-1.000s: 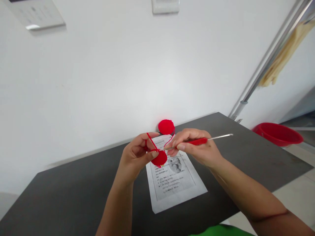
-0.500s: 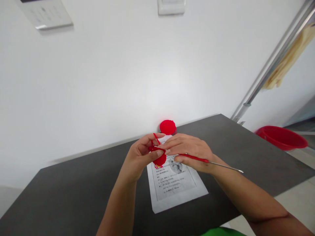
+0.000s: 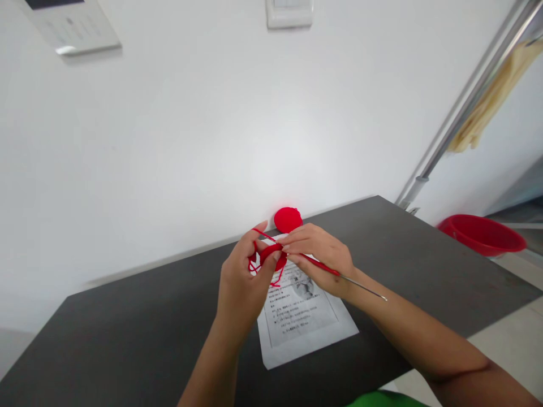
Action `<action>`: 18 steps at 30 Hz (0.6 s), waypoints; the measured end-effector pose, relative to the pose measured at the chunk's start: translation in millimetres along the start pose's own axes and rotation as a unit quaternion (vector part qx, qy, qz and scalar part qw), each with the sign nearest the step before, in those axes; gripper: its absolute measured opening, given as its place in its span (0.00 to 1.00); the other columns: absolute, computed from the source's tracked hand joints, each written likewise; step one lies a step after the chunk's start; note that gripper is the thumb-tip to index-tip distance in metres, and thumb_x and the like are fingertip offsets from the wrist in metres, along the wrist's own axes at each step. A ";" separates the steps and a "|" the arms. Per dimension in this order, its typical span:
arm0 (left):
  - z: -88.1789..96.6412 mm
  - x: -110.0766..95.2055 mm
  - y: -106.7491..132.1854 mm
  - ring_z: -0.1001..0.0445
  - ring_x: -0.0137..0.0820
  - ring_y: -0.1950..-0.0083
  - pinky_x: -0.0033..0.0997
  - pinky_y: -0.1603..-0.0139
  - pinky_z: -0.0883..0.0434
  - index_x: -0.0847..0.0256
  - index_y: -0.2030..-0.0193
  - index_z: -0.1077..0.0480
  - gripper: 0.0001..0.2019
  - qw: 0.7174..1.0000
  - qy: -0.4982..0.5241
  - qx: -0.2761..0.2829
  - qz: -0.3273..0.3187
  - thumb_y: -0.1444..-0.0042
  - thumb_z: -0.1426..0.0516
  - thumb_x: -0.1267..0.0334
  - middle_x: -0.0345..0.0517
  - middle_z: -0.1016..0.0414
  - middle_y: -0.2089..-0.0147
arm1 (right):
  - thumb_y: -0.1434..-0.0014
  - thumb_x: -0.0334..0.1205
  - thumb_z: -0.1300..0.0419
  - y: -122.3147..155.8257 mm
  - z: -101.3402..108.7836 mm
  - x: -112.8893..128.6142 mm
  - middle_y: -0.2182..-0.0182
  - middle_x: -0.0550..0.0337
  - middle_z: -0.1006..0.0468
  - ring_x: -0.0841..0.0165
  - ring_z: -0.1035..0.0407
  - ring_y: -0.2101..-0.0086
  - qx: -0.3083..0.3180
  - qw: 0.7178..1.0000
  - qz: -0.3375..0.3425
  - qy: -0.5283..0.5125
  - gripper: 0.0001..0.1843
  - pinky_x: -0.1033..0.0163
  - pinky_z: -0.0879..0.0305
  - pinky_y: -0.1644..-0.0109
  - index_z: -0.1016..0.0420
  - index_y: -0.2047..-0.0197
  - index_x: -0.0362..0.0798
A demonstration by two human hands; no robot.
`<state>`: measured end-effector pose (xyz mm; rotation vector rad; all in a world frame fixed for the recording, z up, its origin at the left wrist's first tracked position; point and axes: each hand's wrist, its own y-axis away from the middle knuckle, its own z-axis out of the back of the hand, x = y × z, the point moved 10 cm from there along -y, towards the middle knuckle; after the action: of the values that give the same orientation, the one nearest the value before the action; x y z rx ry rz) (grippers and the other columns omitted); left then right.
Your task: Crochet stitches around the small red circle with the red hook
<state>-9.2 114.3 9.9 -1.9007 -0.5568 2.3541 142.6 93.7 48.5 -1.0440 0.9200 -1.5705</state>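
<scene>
My left hand [image 3: 244,277] pinches a small piece of red crochet work [image 3: 271,252] between thumb and fingers, with red yarn [image 3: 265,233] running over its raised index finger. Loose red strands dangle below the piece. My right hand [image 3: 322,257] is closed on a crochet hook [image 3: 320,264] with a red grip and metal ends. One end of the hook meets the work near the left thumb; its exact place in the stitches is too small to tell. The other end points out over the right wrist. Behind the hands, a red yarn ball [image 3: 288,219] rests against the wall.
A printed sheet [image 3: 303,333] lies under the hands on the dark table [image 3: 148,328]. The white wall [image 3: 190,124] borders the table's far edge. To the right are a red basin [image 3: 483,234], a metal pole [image 3: 470,90] and a hanging cream cloth [image 3: 487,102].
My left hand has turned, showing more of its back, and the crochet work has tilted with it. The right hand and hook have shifted slightly left, the hook now sloping more steeply.
</scene>
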 end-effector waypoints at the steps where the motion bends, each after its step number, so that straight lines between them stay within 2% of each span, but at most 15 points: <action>1: 4.1 -4.5 3.1 0.26 0.31 0.62 0.33 0.50 0.28 0.56 0.44 0.24 0.21 0.999 -0.025 -0.038 -0.025 0.46 0.35 0.64 0.38 0.24 0.67 | 0.33 0.32 0.42 0.6 -2.5 -1.2 0.59 0.48 0.17 0.63 0.22 0.57 0.002 1.000 -0.010 0.020 0.05 0.55 0.23 0.52 0.26 0.55 0.45; 3: 2.8 -4.5 6.4 0.26 0.31 0.61 0.32 0.50 0.29 0.55 0.44 0.24 0.19 0.998 -0.006 -0.058 -0.037 0.44 0.36 0.64 0.37 0.25 0.66 | 0.31 0.35 0.44 3.0 -8.2 1.2 0.57 0.46 0.18 0.62 0.23 0.55 0.002 0.998 -0.001 0.069 0.05 0.54 0.24 0.51 0.27 0.56 0.45; 6: -13.0 11.6 1.3 0.27 0.28 0.66 0.28 0.59 0.28 0.57 0.44 0.24 0.22 0.989 0.141 0.017 0.029 0.47 0.34 0.64 0.37 0.26 0.69 | 0.29 0.38 0.46 7.9 -13.2 10.3 0.57 0.44 0.19 0.61 0.25 0.55 -0.020 0.991 0.046 0.123 0.07 0.54 0.24 0.51 0.29 0.58 0.45; 9: -29.2 23.0 -4.5 0.27 0.26 0.71 0.25 0.66 0.29 0.60 0.47 0.22 0.26 0.946 0.274 0.128 0.117 0.56 0.29 0.65 0.38 0.24 0.71 | 0.28 0.39 0.48 8.0 -15.4 17.1 0.57 0.47 0.20 0.62 0.25 0.55 -0.017 0.991 0.071 0.115 0.09 0.54 0.25 0.51 0.30 0.60 0.47; 11: -36.3 27.0 -4.0 0.25 0.28 0.70 0.26 0.65 0.28 0.61 0.50 0.20 0.25 0.914 0.311 0.195 0.172 0.59 0.28 0.66 0.42 0.21 0.70 | 0.28 0.40 0.49 3.8 -15.1 20.1 0.58 0.49 0.19 0.64 0.24 0.55 0.008 0.995 0.068 0.076 0.10 0.55 0.24 0.50 0.30 0.60 0.48; 13: -42.0 25.4 -0.8 0.24 0.29 0.71 0.27 0.65 0.27 0.62 0.54 0.18 0.22 0.882 0.342 0.252 0.202 0.60 0.29 0.68 0.44 0.20 0.70 | 0.28 0.40 0.47 -2.1 -10.2 20.8 0.59 0.50 0.18 0.64 0.23 0.55 0.027 0.998 0.044 0.024 0.08 0.54 0.24 0.49 0.30 0.57 0.47; 15: -46.6 22.6 2.8 0.23 0.31 0.72 0.28 0.66 0.27 0.63 0.56 0.18 0.21 0.858 0.370 0.284 0.216 0.62 0.30 0.68 0.44 0.21 0.73 | 0.30 0.39 0.43 -7.2 -2.5 21.4 0.59 0.49 0.18 0.63 0.22 0.54 0.029 0.999 0.025 -0.011 0.06 0.54 0.25 0.47 0.29 0.55 0.46; 18: -52.4 18.9 5.9 0.25 0.31 0.76 0.29 0.69 0.28 0.64 0.57 0.18 0.20 0.838 0.405 0.292 0.219 0.61 0.32 0.68 0.41 0.25 0.78 | 0.32 0.34 0.41 -10.2 3.8 25.8 0.59 0.47 0.17 0.64 0.22 0.54 0.036 0.998 0.040 -0.032 0.06 0.55 0.24 0.48 0.26 0.53 0.43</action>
<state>37.5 126.3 -18.7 -2.5148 0.6462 1.3221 139.6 70.5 63.9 -0.9887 0.8465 -1.4850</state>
